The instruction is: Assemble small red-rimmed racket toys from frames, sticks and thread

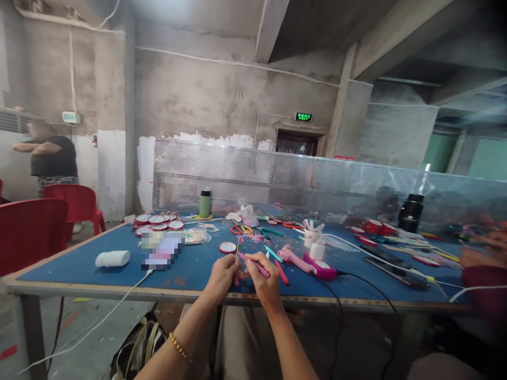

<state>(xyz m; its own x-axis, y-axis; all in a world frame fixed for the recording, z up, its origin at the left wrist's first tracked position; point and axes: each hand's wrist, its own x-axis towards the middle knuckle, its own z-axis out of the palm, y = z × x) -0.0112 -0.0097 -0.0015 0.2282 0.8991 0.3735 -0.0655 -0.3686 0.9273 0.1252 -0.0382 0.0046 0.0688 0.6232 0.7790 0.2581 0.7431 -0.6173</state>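
Over the near edge of the blue-topped work table (pixel 99 258), both hands meet close together. Left hand (pixel 224 275) has fingers curled, pinching the lower end of a thin red-and-green stick (pixel 238 247) that rises upright from its fingertips. Right hand (pixel 264 278) is closed around a slim pink-purple pen-shaped stick (pixel 255 264), which lies slanted across its fingers, tip pointing toward the left hand; the two hands touch or nearly touch, cannot tell which. A gold bead bracelet (pixel 179 347) sits on the left forearm. Just beyond the left hand's stick lies a small round red-rimmed white disc (pixel 227 247). Just right of the right hand: loose red and teal sticks (pixel 278 262) flat on the table, then a pink and magenta glue gun (pixel 304 262) lying on its side with a black cord (pixel 368 293) running off the near edge. Behind the gun stands a white cup of white sticks (pixel 311 233). Further beyond the hands, a green cylindrical bottle (pixel 205 203) stands upright before a perforated metal screen (pixel 237 174). Left of the hands: a blurred object, a white capsule-shaped bottle (pixel 112 258) on its side, and, further back, a cluster of red-rimmed round discs (pixel 156 221). Far right, another person's hands (pixel 481 248) rest at the table, well apart. Far left, red plastic chairs (pixel 31 229) and a standing person in a black top (pixel 53 155).
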